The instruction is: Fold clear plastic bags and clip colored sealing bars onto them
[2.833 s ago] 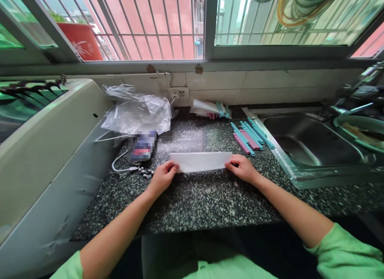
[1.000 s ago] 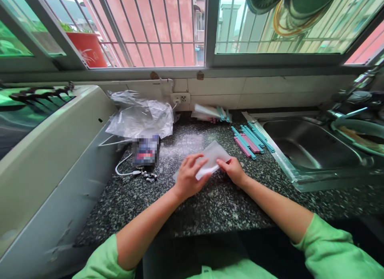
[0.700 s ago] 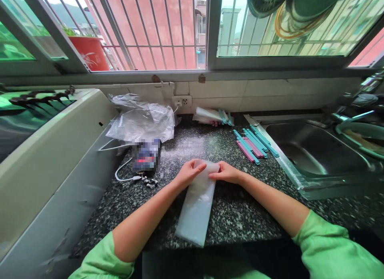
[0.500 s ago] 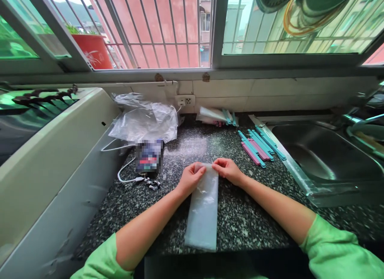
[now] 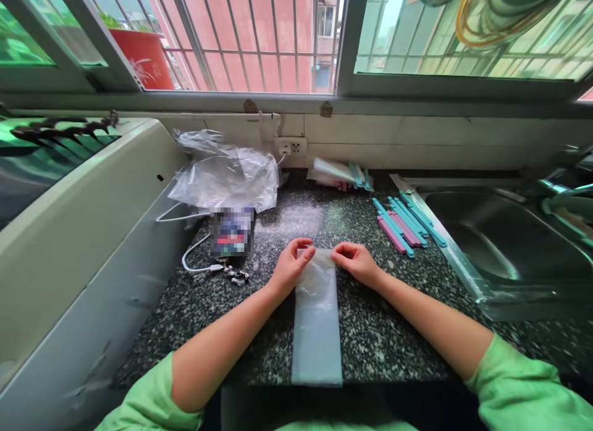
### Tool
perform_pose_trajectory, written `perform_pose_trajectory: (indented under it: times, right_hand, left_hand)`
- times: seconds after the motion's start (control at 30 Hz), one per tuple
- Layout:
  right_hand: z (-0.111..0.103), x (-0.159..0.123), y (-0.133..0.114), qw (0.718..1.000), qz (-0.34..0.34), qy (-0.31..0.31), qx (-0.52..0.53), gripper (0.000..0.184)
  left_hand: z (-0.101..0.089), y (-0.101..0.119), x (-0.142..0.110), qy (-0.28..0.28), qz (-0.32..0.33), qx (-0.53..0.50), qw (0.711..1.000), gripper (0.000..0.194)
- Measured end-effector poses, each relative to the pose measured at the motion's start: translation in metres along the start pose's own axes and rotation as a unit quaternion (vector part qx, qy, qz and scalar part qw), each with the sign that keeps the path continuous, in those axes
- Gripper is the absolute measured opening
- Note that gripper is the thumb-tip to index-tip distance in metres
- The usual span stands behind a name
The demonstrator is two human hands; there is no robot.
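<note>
Counter (image 5: 380,338) of speckled black-and-white stone, glossy toward the middle, below pale tiles (image 5: 352,131) and a barred window (image 5: 347,57), with a steel sink (image 5: 486,233) at right and crumpled plastic (image 5: 222,175) at left. Reaching the front edge, a clear bag (image 5: 317,332) laid flat, pinched at its far corners by left hand (image 5: 291,267) and right hand (image 5: 359,264), slightly apart. Beside the sink, blue and pink clips (image 5: 407,220).

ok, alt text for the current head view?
A person's left hand and right hand are at the far corners of a long translucent sheet over a speckled counter. Behind are a crumpled plastic bag, left, and pink and teal strips beside a sink, right.
</note>
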State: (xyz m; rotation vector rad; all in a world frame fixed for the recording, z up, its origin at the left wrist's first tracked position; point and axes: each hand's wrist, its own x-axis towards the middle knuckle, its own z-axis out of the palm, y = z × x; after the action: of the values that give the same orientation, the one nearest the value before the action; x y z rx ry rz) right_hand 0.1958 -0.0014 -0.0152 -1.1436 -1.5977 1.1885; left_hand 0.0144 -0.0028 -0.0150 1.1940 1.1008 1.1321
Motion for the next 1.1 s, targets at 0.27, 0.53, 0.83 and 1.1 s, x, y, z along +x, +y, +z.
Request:
perform_pose_trajectory:
  times: [0.27, 0.53, 0.83, 1.1]
  right_hand:
    - [0.0, -0.001, -0.005, 0.999, 0.025, -0.004, 0.028, 0.033]
    - [0.012, -0.013, -0.002, 0.992, 0.066, -0.095, -0.044, 0.021]
    - [0.007, -0.012, -0.005, 0.987, 0.072, -0.142, 0.013, 0.026]
    - [0.004, -0.012, -0.001, 0.997, 0.048, -0.057, -0.012, 0.027]
  left_hand:
    - [0.001, 0.0, -0.002, -0.054, -0.041, -0.036, 0.997, 0.036]
    - [0.002, -0.002, -0.004, 0.003, -0.022, -0.112, 0.993, 0.033]
    - [0.001, 0.0, -0.004, -0.021, -0.03, -0.131, 0.991, 0.042]
    - [0.002, -0.002, -0.006, -0.056, -0.081, -0.073, 0.993, 0.045]
